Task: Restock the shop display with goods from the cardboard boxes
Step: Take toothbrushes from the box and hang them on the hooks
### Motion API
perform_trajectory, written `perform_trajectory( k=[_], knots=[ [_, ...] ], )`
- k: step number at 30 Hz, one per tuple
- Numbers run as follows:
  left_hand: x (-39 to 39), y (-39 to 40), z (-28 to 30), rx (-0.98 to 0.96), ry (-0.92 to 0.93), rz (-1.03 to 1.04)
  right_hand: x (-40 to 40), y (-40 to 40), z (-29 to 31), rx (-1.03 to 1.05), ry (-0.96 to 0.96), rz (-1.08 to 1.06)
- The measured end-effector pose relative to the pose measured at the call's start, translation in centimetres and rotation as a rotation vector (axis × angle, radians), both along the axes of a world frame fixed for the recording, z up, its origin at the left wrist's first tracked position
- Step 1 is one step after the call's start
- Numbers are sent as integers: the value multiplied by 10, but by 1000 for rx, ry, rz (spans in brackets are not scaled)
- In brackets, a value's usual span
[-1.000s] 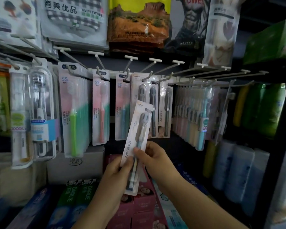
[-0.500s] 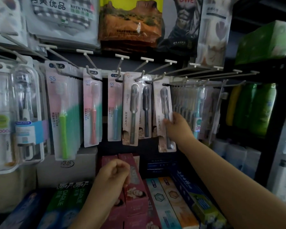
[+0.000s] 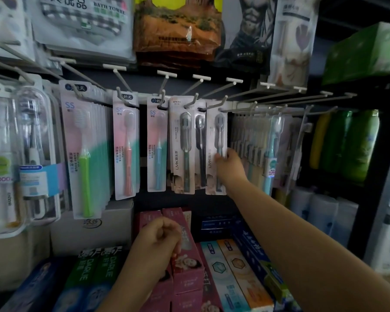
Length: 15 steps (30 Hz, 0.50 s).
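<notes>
The white carded toothbrush pack printed "LMK" (image 3: 216,154) hangs from a grey wire peg hook (image 3: 214,105), rightmost of three such packs. The right hand (image 3: 229,164) pinches its right edge at mid-height. Beside it hangs another LMK pack headed "SPRING" (image 3: 182,145), then pink-and-green "SS" toothbrush cards (image 3: 126,147). The left hand (image 3: 159,240) hovers loosely curled, holding nothing, above pink toothpaste boxes (image 3: 187,269); green "DARLIE" boxes (image 3: 97,266) lie to their left.

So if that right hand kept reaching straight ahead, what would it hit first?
The right hand already holds the grey toothbrush pack on its hook; going on, it would probably press that pack toward the dark back panel, though depth is unclear.
</notes>
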<state>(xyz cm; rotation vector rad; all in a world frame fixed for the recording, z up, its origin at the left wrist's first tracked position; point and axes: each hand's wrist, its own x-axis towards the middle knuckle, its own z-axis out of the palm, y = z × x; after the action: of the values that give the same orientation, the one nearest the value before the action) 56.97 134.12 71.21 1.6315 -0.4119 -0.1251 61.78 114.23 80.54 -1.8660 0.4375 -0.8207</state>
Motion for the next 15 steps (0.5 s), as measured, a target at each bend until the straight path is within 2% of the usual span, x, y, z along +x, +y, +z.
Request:
perform_trajectory(
  k=[5,10,15],
  knots=[
    [0,0,1,4,4,-12,4,-9,-3,39,-15,-65],
    [3,-1,-1,5,4,-7,11,-18,8,19,88,-37],
    [-1,0,1,-2,1,8,4,-15,-11,-105,62,-81]
  ],
)
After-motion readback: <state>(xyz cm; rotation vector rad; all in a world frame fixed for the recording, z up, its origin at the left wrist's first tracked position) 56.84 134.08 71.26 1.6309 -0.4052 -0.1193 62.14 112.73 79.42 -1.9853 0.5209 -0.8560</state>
